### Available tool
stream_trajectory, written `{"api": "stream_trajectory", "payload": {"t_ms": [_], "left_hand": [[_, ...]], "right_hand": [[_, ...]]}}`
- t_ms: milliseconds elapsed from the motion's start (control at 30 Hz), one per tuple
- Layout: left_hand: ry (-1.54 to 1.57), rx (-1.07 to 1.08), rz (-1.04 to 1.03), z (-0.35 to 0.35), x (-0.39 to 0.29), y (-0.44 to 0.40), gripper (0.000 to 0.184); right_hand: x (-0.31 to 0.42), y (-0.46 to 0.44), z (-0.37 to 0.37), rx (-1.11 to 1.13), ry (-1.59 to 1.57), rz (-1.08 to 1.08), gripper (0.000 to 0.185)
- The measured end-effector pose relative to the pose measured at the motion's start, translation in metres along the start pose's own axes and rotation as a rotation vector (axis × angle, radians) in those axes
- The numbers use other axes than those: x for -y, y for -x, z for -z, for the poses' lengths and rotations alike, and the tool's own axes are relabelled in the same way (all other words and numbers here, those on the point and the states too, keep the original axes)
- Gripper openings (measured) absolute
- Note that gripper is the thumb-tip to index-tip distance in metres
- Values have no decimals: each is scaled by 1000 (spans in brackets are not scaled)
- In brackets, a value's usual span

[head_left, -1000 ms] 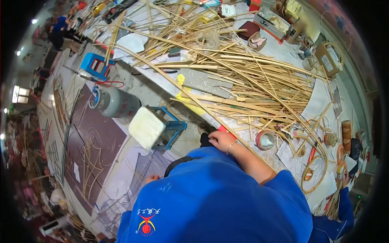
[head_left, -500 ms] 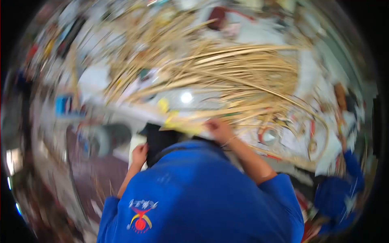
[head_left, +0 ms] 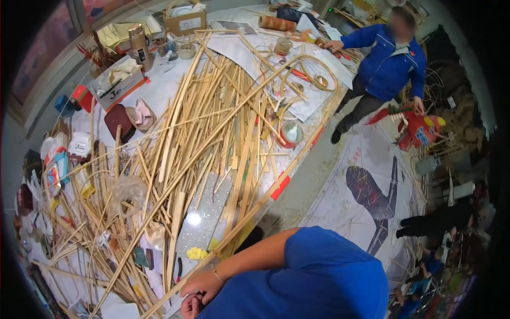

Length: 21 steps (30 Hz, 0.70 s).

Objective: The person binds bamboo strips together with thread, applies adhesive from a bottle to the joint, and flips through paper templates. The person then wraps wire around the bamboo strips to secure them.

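My right hand (head_left: 207,284), with a thin bracelet at its wrist, is at the bottom of the head view beside the near table edge. Its fingers are curled down. My left hand (head_left: 190,307) shows only as bent fingers just below it, the rest hidden behind my body. The two hands almost touch; anything small between their fingers is too hidden to name. A long bamboo strip (head_left: 255,208) runs along the table edge past my right hand. Close by lie a red-and-black handled tool (head_left: 179,270), a crumpled yellow piece (head_left: 197,253) and a speckled grey board (head_left: 197,232).
Bamboo strips (head_left: 212,114) cover much of the table. A cardboard box (head_left: 185,24), a metal flask (head_left: 140,48) and a roll of tape (head_left: 291,133) also lie there. A co-worker in blue (head_left: 390,61) stands at the far right, holding a red figure (head_left: 417,130).
The view has turned right, bringing the co-worker and floor sheet into sight. My hands, apart before with the right one by a yellow strip, are now close together.
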<state>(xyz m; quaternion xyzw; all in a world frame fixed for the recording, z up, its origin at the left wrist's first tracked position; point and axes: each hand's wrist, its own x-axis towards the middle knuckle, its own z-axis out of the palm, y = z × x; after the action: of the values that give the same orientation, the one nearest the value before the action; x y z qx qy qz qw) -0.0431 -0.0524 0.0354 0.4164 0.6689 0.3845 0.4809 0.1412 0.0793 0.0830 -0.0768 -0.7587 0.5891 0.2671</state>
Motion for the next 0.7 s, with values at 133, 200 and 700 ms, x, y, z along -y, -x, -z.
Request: {"api": "stream_trajectory", "payload": {"t_ms": [133, 200, 700], "left_hand": [[200, 126, -140, 21, 1, -13, 20], [289, 196, -210, 28, 2, -12, 22], [867, 446, -71, 41, 59, 90, 11]], "right_hand": [[6, -9, -15, 108, -242, -302, 64], [-11, 0, -37, -32, -78, -218, 65], [27, 82, -180, -227, 341, -285, 12]]}}
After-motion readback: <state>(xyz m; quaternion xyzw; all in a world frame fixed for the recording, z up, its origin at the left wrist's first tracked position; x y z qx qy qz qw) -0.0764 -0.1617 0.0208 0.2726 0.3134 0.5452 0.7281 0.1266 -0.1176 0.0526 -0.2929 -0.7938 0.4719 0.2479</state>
